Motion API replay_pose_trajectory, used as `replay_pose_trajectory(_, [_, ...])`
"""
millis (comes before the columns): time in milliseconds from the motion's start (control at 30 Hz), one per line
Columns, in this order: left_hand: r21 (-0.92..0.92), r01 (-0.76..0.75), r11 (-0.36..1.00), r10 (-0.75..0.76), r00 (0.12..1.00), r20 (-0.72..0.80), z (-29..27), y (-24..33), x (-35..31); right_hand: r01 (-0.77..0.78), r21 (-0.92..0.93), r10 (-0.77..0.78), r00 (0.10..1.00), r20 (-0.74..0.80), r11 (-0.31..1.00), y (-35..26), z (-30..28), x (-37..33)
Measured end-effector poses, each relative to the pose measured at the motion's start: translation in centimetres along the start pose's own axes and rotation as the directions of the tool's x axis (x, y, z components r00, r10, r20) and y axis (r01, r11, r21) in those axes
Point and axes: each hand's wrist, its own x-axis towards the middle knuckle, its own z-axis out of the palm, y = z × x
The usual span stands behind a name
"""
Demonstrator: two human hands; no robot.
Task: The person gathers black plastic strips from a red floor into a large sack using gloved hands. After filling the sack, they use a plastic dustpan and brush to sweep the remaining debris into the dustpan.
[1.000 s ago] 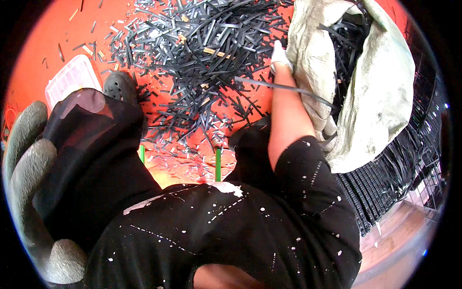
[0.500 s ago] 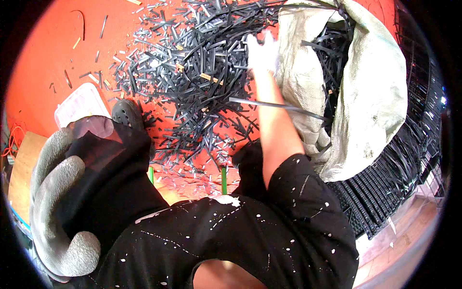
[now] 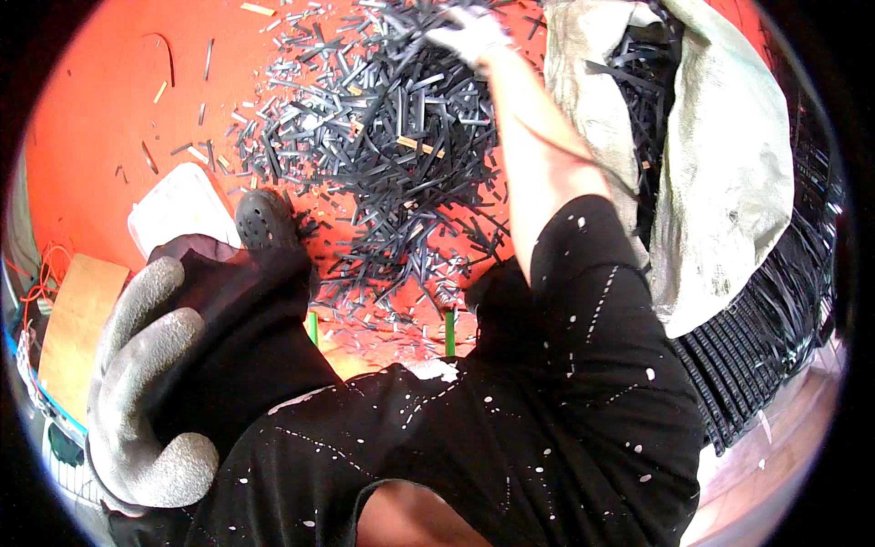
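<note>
At the far edge of a loose pile of black strips (image 3: 415,155), my right hand (image 3: 469,38) in a white glove reaches in. Its thumb and fingers look apart, slightly blurred, over the strips. Right of that forearm stands a pale woven sack (image 3: 729,173), its mouth folded open, with more black strips (image 3: 638,100) inside. My left hand (image 3: 150,401), in a grey coated glove, rests beside my left thigh. Its fingers are spread and nothing is in them.
Strips and small orange pieces lie scattered on the red floor (image 3: 100,100). A white lidded box (image 3: 182,210) sits by my dark clog (image 3: 265,219). Stacked black ribbed pieces (image 3: 747,374) lie beyond the sack. A wooden board (image 3: 80,319) stands at left.
My right hand has moved farther away and left, from beside the sack to the pile's far edge. The long strip jutting over my forearm no longer shows there. My left hand keeps its pose.
</note>
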Motion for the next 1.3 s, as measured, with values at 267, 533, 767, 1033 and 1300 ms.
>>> replay_pose_trajectory(267, [0.07, -0.031, 0.997, 0.036, 0.996, -0.076, 0.6, 0.3, -1.1, 0.314, -0.015, -0.298, 0.914, 0.277, 0.949, -6.9, 2.7, -10.7])
replay_pose_trajectory(533, [0.09, -0.047, 0.995, 0.049, 0.999, -0.021, 0.2, 1.2, -1.4, 0.417, -0.097, -0.418, 0.908, 0.003, 0.904, -8.9, -2.3, -9.9])
replay_pose_trajectory(767, [0.102, -0.266, 0.958, 0.254, 0.96, 0.115, -0.3, -0.5, 0.9, 0.27, -0.24, -0.2, 0.939, 0.279, 0.933, -12.3, 2.3, -7.6])
replay_pose_trajectory(1033, [0.126, -0.053, 0.991, 0.056, 0.998, -0.021, 1.0, 2.1, -2.3, 0.535, -0.155, -0.459, 0.816, 0.351, 0.831, -12.3, 4.0, -18.2])
replay_pose_trajectory(1300, [-0.265, 0.367, 0.892, -0.339, 0.929, 0.149, 5.9, -8.0, 11.9, -0.212, 0.537, 0.254, 0.967, -0.005, 0.816, 0.5, -0.5, -14.8])
